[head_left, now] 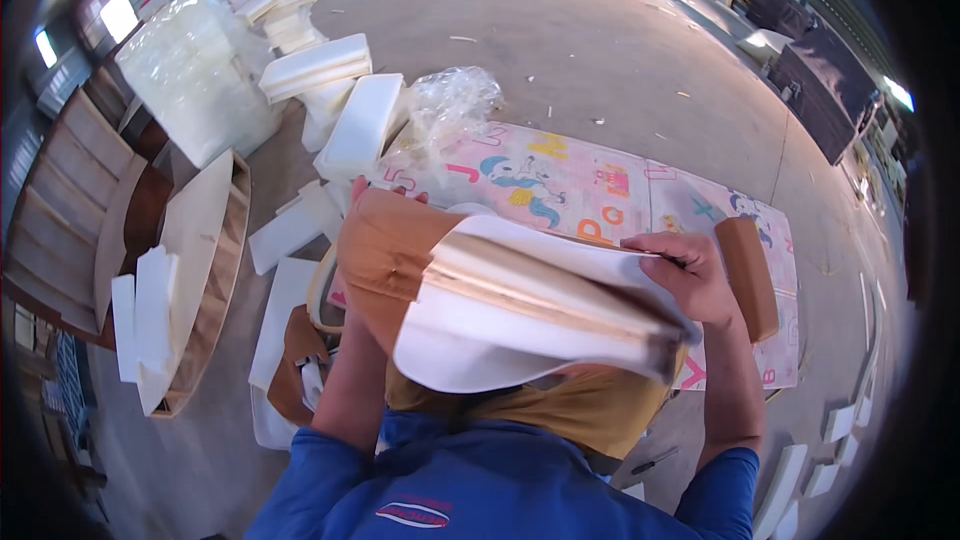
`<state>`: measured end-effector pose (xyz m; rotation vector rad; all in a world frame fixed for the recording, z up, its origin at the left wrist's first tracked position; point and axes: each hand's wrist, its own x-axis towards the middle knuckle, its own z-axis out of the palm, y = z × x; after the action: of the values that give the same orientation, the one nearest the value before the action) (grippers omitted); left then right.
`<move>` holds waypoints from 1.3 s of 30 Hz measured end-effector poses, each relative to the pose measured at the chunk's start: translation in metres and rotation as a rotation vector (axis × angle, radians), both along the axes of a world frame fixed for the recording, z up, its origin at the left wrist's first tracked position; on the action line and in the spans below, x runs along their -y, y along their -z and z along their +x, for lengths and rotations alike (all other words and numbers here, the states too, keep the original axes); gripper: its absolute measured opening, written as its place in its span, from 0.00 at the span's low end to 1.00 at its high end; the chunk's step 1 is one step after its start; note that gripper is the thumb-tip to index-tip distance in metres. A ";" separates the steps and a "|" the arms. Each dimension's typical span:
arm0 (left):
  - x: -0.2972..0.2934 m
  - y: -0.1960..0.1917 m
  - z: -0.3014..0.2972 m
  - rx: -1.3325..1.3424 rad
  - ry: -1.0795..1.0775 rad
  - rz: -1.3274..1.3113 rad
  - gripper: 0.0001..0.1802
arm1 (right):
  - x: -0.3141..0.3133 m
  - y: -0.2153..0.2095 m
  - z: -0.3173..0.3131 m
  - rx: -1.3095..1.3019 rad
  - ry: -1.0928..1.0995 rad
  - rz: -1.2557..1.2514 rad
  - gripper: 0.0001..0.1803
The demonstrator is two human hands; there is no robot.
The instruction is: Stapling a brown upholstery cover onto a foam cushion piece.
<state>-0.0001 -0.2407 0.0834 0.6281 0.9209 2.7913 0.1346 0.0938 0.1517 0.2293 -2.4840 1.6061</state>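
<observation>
Across my lap I hold a half-covered upholstery piece (530, 300). It has brown leather-like covering at its left end, white padding or lining spread open, and a pale wooden strip along its middle. My right hand (692, 278) grips the upper right edge, fingers closed over it. Only some fingertips of my left hand (358, 188) show past the brown end; the rest is behind the cover, and it appears closed around that end. The piece's dark lower right end is blurred. Beyond it lies a pink printed mat (600, 175) with letters and cartoon figures.
A brown padded block (747, 278) lies on the mat's right side. Clear plastic (450, 105) and white foam blocks (362, 125) sit at the far left. Curved wooden frames (205, 280) stand left. A screwdriver-like tool (655, 461) and foam strips (782, 485) lie on the floor right.
</observation>
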 end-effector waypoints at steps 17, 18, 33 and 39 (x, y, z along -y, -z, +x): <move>0.009 0.061 -0.012 0.082 0.117 -0.300 0.36 | -0.013 0.047 0.003 0.279 0.272 -0.026 0.14; 0.012 0.073 -0.009 0.061 0.109 -0.382 0.35 | -0.023 0.064 0.003 0.316 0.277 -0.035 0.15; -0.018 0.023 0.001 -0.101 0.159 -0.831 0.30 | -0.049 0.137 0.008 0.466 0.193 -0.242 0.12; -0.058 0.058 -0.014 0.008 0.224 -0.992 0.27 | -0.069 0.154 0.015 0.585 0.232 -0.151 0.13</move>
<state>-0.0143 -0.1829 0.0252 0.4857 1.8547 1.7822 0.1497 0.1633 -0.0023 -0.6115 -2.6172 1.9519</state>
